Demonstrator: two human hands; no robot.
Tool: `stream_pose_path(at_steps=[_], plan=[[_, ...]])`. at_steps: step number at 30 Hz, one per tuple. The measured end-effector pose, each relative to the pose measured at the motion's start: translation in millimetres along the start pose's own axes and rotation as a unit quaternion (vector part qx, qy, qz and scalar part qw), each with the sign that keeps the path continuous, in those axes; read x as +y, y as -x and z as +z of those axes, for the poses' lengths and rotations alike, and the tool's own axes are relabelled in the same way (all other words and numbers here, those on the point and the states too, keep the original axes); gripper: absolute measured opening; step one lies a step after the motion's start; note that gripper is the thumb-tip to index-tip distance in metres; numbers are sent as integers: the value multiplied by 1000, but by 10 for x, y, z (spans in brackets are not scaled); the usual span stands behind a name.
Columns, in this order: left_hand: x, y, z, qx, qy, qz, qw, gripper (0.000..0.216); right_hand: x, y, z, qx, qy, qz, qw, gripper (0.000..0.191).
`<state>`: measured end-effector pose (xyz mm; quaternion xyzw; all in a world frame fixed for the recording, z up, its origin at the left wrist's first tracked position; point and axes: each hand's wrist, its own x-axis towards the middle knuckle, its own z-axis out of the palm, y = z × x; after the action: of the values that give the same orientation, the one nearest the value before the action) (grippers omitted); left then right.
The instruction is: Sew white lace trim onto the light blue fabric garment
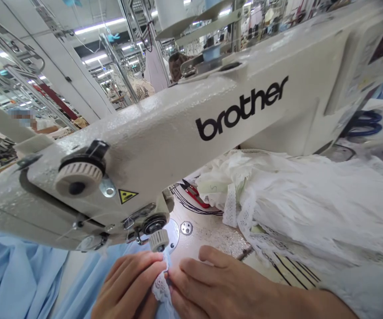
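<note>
My left hand (128, 285) and my right hand (218, 285) meet at the bottom of the view, just under the head of a white Brother sewing machine (185, 119). Both pinch a narrow strip of white lace trim (161, 288) between their fingertips. The strip lies over light blue fabric (15, 279) that spreads to the left. The needle area is hidden behind the machine's head and a small ribbed knob (158, 239).
A heap of white lace-edged fabric (304, 208) fills the right side of the table. A red-handled tool (194, 195) lies under the machine's arm. Blue-handled scissors (364, 124) rest at the far right. Factory racks and lights stand behind.
</note>
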<state>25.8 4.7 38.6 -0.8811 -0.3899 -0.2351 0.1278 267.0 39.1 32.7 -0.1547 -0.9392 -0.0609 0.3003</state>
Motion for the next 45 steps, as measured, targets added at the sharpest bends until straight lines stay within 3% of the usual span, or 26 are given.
stream_pose_path(at_steps=[4,11,14,18,29,34,38,41,45], plan=[[11,25,1,2,10,-8,1000,22,-11,-4,-95,-9,-2,3,1000,35],[48,-30,5,17,17,-2,1000,23,-40,-36,257,31,-17,1,999,29],[47,-14,10,-9,10,2,1000,26,-35,-44,319,58,-16,-3,998,32],[44,-17,13,-20,7,3,1000,25,-32,-38,301,54,-20,0,998,37],[29,23,8,9,17,-3,1000,31,-29,-24,323,56,-17,-11,998,28],[48,-30,27,-14,0,17,1000,24,-24,-33,387,46,-20,-17,999,31],[64,-62,22,-4,-4,14,1000,22,-17,-40,281,44,-14,-26,999,27],[58,-49,10,-10,-2,12,1000,23,-20,-32,169,9,-5,9,1000,26],[38,-49,15,-20,-9,10,1000,22,-24,-22,260,50,-20,-1,999,34]])
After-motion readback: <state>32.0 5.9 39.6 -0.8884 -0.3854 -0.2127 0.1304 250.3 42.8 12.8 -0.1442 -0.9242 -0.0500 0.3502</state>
